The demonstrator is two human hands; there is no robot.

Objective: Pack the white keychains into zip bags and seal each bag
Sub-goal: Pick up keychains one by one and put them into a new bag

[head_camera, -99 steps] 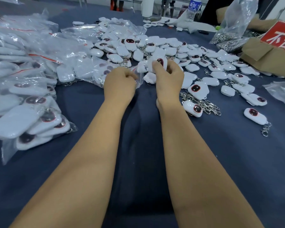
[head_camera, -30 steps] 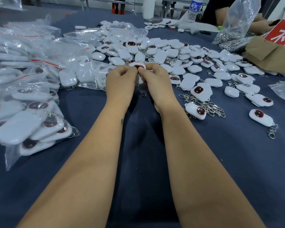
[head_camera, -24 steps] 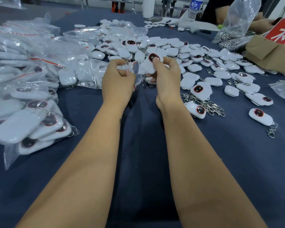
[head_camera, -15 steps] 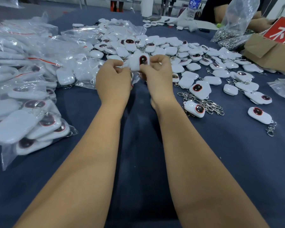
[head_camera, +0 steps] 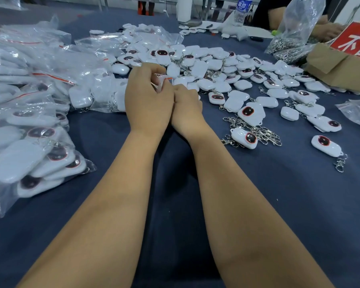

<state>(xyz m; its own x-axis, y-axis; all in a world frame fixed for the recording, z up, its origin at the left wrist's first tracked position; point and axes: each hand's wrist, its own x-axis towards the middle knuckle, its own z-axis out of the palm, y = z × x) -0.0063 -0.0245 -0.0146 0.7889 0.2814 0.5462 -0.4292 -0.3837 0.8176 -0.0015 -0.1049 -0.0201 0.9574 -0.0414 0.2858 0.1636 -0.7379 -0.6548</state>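
Sealing step underway, by the look of it: left hand [head_camera: 149,100] and right hand [head_camera: 187,104] pressed together near mid-table, fingers curled and pinching a small zip bag [head_camera: 167,81] at its red-striped top edge. Only a sliver of bag visible past the knuckles; keychain presumably inside, not confirmed.

Handling, judged:
- Loose white keychains [head_camera: 216,67] heaped toward far edge & spilling to right edge: hard plastic shells, light, smooth, likely slippery. Best taken by shell sides, not by chain; metal clips [head_camera: 258,132] tangle w/ neighbours.
- Bag film thin, floppy, slick. Hold at both ends of zip strip & run thumb along; shell corner could catch the mouth.
- Packed bags [head_camera: 29,154] piled along left edge, slide easily on each other.

Hidden / unclear:
- Fingertips of both hands masked by hand backs; exact pinch points not seen.
- Zip closed or not: cannot tell.
- Bag contents & count: cannot tell.
- Cardboard box [head_camera: 337,67] w/ red sign at far right corner cut off by frame.
- Second person beyond far edge, only arms showing.
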